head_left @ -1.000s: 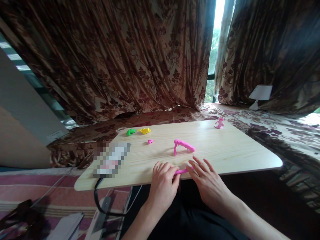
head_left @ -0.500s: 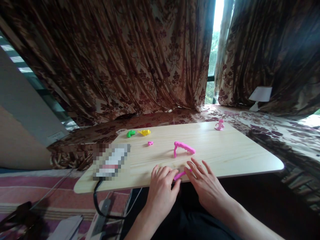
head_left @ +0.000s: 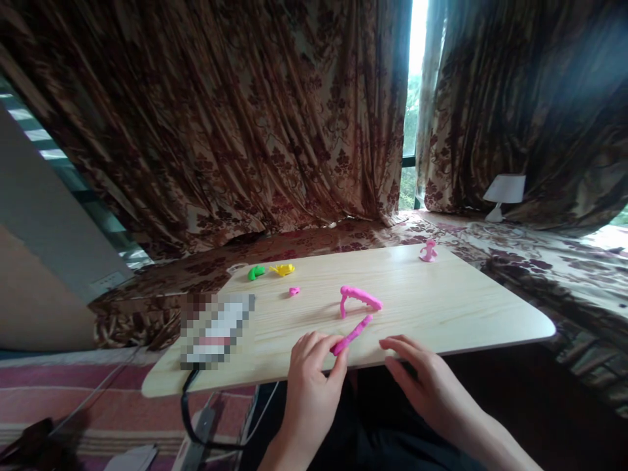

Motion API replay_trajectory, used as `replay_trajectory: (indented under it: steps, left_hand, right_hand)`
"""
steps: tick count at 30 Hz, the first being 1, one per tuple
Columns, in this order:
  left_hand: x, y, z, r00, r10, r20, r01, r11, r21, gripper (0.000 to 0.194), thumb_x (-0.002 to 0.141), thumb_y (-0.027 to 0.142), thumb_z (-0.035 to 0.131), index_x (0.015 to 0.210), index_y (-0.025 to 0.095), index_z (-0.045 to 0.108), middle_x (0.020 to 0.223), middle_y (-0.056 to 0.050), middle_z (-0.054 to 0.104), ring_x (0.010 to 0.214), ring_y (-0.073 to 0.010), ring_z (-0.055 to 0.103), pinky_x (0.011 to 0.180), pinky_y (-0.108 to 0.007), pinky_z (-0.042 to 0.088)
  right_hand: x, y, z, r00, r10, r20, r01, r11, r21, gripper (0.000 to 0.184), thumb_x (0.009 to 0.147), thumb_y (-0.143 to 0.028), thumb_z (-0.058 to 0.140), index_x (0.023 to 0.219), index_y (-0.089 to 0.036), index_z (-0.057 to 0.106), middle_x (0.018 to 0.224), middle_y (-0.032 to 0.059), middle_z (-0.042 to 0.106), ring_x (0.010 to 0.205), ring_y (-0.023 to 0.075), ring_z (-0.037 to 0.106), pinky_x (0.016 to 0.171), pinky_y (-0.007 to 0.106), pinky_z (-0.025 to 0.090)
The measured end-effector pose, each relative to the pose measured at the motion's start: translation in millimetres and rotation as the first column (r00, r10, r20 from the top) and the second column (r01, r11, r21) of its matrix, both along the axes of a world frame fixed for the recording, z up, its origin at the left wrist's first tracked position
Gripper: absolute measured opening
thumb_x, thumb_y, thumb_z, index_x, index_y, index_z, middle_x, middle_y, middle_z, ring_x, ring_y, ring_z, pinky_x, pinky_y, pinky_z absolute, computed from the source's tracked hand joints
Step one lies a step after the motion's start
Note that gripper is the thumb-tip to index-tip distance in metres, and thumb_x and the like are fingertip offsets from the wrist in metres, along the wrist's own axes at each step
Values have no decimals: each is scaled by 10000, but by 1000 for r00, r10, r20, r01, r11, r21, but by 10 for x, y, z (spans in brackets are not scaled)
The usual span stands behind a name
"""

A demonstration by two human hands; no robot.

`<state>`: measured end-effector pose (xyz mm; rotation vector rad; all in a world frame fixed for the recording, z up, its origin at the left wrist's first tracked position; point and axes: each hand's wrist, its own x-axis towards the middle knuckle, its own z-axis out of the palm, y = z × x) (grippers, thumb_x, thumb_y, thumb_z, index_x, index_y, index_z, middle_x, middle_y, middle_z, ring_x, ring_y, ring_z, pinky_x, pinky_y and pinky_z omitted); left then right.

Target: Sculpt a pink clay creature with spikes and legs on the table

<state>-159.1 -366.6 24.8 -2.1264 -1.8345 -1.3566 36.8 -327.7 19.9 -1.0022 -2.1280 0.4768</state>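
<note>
My left hand pinches one end of a pink clay roll between thumb and fingers. The roll slants up and to the right, over the near part of the wooden tabletop. My right hand is apart from it at the table's front edge, fingers extended and nothing in its grasp. Just beyond the roll stands a bent pink clay piece, its long bumpy arm sloping down to the right and a short leg at its left end. A small pink lump lies farther left.
Toward the back left lie a green clay piece and a yellow one. A pale pink figure stands at the back right. At the left, a blurred-out object has a black cable running off the table.
The pink roll was low between both hands. Now my left hand alone has it raised at a slant, and my right hand has let go and drawn away to the right.
</note>
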Motion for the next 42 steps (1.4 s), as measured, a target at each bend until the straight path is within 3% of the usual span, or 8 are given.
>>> replay_trajectory:
  steps: [4,8,13,18,23,32,37,42]
  left_hand:
    - [193,-27,-6,999,-47,19,47,998,38,118,850,217,536,935,229,616,851,-29,624,867,-201,571,889,-389,434]
    - [248,-66,32,994,-104,-32,104,994,-15,178,802,237,615,980,240,611,867,-19,632,879,-202,568,920,-407,423]
    - [68,-55,71,1000,-6,0,6,1000,12,346,799,244,607,1137,251,534,1016,-38,618,979,-211,562,910,-386,438]
    - [19,88,11,997,-54,-53,53,998,-21,359,800,199,594,1151,255,549,1034,-35,652,994,-217,577,948,-422,400]
    - [39,161,-79,982,-87,-165,76,994,-73,152,837,171,539,884,252,659,842,-11,667,837,-195,595,931,-445,370]
    - [4,82,-93,971,-55,-232,28,992,-121,197,832,153,518,960,238,641,909,-34,606,905,-216,538,906,-416,379]
    - [47,-8,-89,946,-90,-310,44,987,-153,272,865,180,478,1092,260,604,955,-38,582,940,-214,520,964,-448,336]
    - [95,62,-89,944,-64,-323,22,991,-133,220,895,216,441,966,249,647,887,-35,579,895,-202,537,971,-454,323]
  right_hand:
    - [-230,-69,63,900,109,-422,-242,930,-276,267,924,-322,448,1057,-190,639,975,50,681,898,191,632,809,290,503]
    - [-278,-1,153,835,137,-533,-344,886,-312,229,914,-309,474,991,-173,642,885,28,682,829,176,626,746,268,501]
    - [-130,152,250,983,103,-152,-123,984,-125,165,902,-233,482,932,-201,641,807,1,637,730,149,596,692,254,464]
    - [-171,249,221,980,128,152,-138,989,52,193,886,-177,500,995,-230,649,921,25,624,858,163,580,774,264,453]
    - [-108,290,90,962,84,258,-110,990,88,268,850,-156,531,1106,-181,608,983,66,619,955,209,546,840,318,453]
    - [-12,102,-110,914,-31,404,-78,965,252,617,755,6,407,1337,-196,443,1305,96,491,1230,253,389,1010,431,336]
    - [-38,8,-296,865,-86,494,-74,953,295,618,763,-26,425,1360,-185,416,1414,75,411,1349,270,232,1087,483,211]
    - [-106,45,-219,827,-127,547,-62,947,314,531,802,-104,452,1330,-149,453,1407,90,426,1355,281,230,1095,482,209]
